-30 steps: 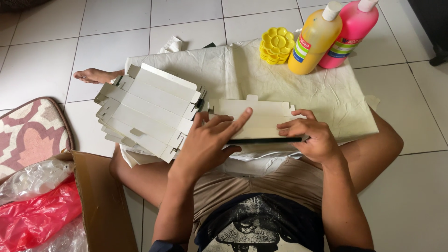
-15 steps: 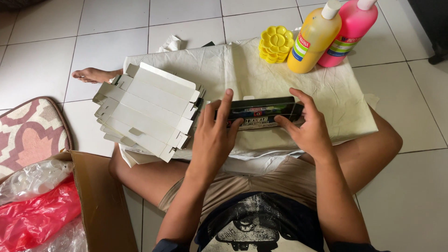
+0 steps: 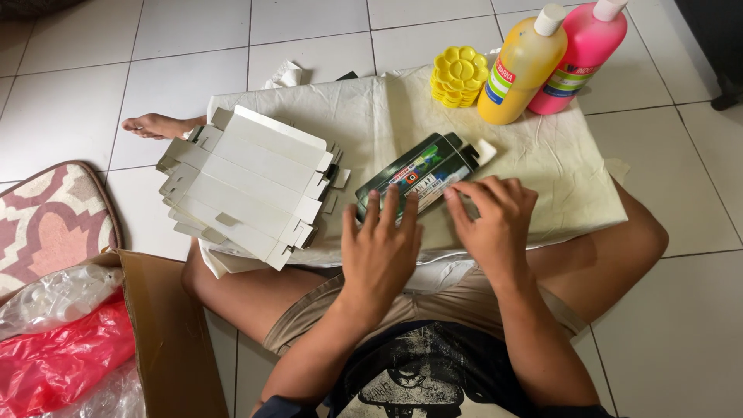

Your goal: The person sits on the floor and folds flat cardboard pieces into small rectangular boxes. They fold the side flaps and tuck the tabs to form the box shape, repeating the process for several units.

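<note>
A folded dark green printed carton (image 3: 422,172) lies flat on a cream cloth (image 3: 542,162), angled up to the right. My left hand (image 3: 381,248) rests with spread fingers on its near left end. My right hand (image 3: 491,217) presses its fingertips on the carton's near right edge. A stack of flat white carton blanks (image 3: 248,186) lies to the left of my left hand, fanned out.
A yellow flower-shaped palette stack (image 3: 458,76), a yellow bottle (image 3: 522,68) and a pink bottle (image 3: 579,54) stand at the cloth's far edge. A brown cardboard box (image 3: 166,333) with red and clear plastic bags (image 3: 62,348) sits at lower left, beside a patterned mat (image 3: 46,224).
The carton, white side up a second ago, was lifted and turned over; it now lies printed side up on the cloth, with both hands pressing it flat.
</note>
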